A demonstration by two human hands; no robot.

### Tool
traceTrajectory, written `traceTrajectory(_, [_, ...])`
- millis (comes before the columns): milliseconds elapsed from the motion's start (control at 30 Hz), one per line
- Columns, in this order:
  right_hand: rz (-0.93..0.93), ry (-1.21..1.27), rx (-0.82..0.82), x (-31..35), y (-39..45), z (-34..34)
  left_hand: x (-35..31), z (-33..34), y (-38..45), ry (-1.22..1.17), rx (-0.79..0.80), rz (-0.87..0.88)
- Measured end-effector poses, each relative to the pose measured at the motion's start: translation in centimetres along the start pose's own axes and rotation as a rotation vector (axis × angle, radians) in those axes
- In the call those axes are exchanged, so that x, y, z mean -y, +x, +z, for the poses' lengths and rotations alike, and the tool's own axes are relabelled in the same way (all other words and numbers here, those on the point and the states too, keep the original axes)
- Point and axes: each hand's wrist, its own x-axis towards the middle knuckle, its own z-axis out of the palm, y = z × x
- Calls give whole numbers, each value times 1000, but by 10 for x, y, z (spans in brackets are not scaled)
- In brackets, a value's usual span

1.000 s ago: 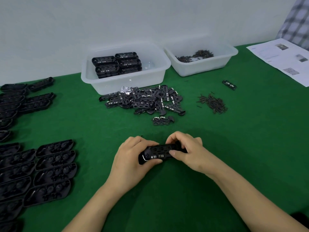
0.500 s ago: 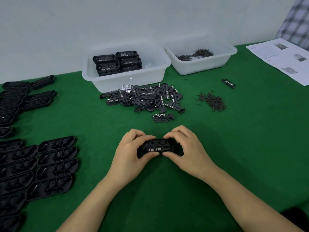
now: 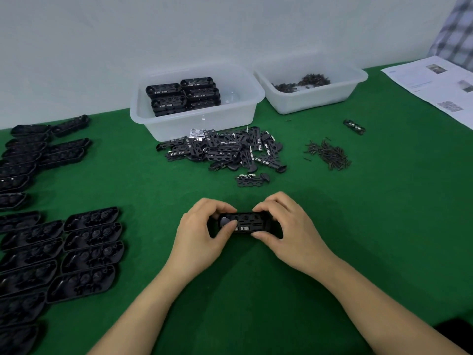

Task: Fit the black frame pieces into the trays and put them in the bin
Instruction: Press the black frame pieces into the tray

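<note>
- Left hand (image 3: 198, 234) and right hand (image 3: 289, 231) both clamped on tray (image 3: 243, 222), frame seated inside.
- Held low over desk (image 3: 358, 213); bin (image 3: 197, 119) beyond.

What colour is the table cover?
Green; the table cover shows best in the head view.

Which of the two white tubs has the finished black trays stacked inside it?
The left white bin, nearest the empty trays, holds stacked black trays. The right white bin holds only small dark screws.
</note>
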Motion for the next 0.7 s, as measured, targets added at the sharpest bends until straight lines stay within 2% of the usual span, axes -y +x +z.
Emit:
traceTrajectory(167, [-1, 9, 1, 0, 0, 0, -2, -4, 9, -69, 83, -143])
traceTrajectory(333, [-1, 16, -1, 1, 0, 0, -3, 0, 12, -46, 84, -187])
traceTrajectory(700, [12, 15, -12, 2, -2, 0, -2, 5, 3, -34, -24, -61])
